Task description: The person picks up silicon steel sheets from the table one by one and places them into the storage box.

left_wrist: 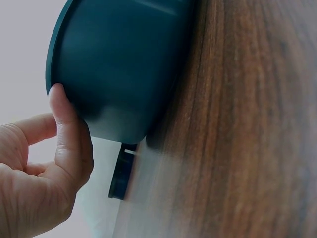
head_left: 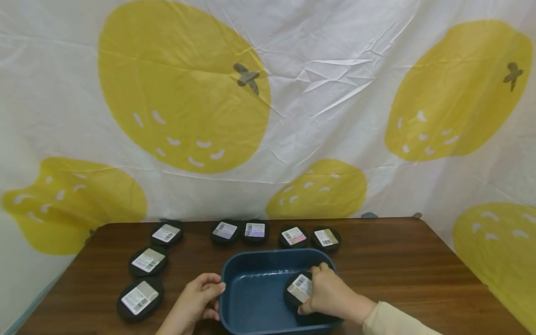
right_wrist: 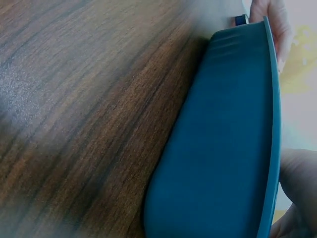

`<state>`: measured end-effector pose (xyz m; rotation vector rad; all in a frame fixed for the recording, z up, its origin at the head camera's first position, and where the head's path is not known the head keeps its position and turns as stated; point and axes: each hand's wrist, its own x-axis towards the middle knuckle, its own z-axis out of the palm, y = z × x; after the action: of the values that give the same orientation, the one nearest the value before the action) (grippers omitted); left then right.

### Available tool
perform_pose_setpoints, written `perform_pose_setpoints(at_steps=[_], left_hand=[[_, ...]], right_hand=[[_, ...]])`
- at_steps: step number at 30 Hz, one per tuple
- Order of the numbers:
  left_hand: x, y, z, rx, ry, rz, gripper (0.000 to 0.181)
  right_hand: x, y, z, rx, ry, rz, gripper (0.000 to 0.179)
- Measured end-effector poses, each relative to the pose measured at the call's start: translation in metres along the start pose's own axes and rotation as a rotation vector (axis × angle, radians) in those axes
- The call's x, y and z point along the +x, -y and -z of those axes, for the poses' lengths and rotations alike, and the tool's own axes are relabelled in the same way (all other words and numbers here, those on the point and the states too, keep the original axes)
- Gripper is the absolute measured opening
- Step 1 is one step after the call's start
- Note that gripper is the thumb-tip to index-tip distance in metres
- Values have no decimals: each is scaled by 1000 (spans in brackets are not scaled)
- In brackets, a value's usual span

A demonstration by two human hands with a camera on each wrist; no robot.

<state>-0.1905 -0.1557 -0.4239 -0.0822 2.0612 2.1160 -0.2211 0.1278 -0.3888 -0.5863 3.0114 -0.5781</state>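
A dark blue rectangular plastic tub (head_left: 253, 298) sits at the front of the brown wooden table. My left hand (head_left: 197, 300) holds the tub's left rim; in the left wrist view the fingers of this hand (left_wrist: 49, 168) meet the tub wall (left_wrist: 119, 69) at its edge. Inside the tub, at its right side, lies a flat round black disc (head_left: 298, 289) with a white barcode label. My right hand (head_left: 331, 293) grips this disc, thumb at the near edge and fingers at the far edge. In the right wrist view the tub's outer wall (right_wrist: 213, 134) hides the disc.
Similar labelled black discs lie around the tub: three on the left, such as this disc (head_left: 139, 299), and several along the back, including this disc (head_left: 325, 238). A lemon-print cloth (head_left: 326, 107) hangs behind the table (head_left: 402, 270).
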Motion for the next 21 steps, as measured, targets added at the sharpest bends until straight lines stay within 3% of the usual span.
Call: perform_pose_setpoints(at_steps=[11, 21], left_hand=[[0, 1, 2, -15, 15, 12, 31], [2, 0, 2, -21, 27, 16, 30]], right_hand=[[0, 2, -2, -2, 60, -16, 78], [0, 2, -6, -18, 48, -29, 72]])
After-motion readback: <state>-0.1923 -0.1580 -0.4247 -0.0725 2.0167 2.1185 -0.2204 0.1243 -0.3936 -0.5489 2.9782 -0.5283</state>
